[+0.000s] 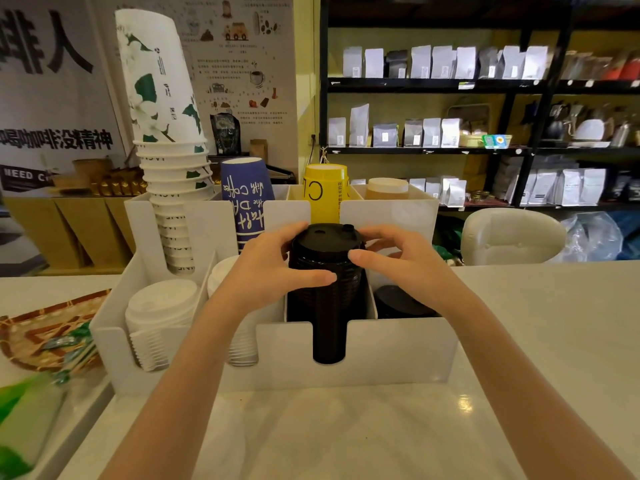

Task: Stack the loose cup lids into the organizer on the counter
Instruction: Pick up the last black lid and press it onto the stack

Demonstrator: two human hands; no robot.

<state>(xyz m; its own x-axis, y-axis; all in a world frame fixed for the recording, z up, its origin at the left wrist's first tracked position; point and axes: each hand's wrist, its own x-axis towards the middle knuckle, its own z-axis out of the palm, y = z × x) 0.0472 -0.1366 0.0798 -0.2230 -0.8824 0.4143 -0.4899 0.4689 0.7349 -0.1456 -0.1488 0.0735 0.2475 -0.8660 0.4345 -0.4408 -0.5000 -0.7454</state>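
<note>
A white organizer (398, 355) stands on a pale counter (346, 434). Its front row has four compartments. The black lids (325, 271) form a tall stack in the third compartment from the left, rising well above the front wall; part of the stack shows through the front slot.

The left hand (273, 265) wraps the stack's left side, thumb across the front. The right hand (398, 258) wraps the right side, thumb pressed just under the top lid's rim. Both hands hold the stack near its top.

Surroundings:
- White lids (159, 313) fill the leftmost compartment; a second white stack beside it is partly hidden by the left forearm.
- A low stack of dark lids (401, 301) sits in the rightmost compartment, below the right wrist.
- Rear row: tall white cups (166, 133) lean left; blue cups (246, 195), yellow cups (325, 188) and a tan stack stand behind the hands.
- A woven tray (41, 334) lies left of the organizer, close to its side wall.

The counter in front of and to the right of the organizer is bare. The dividers sit close against the black stack.
</note>
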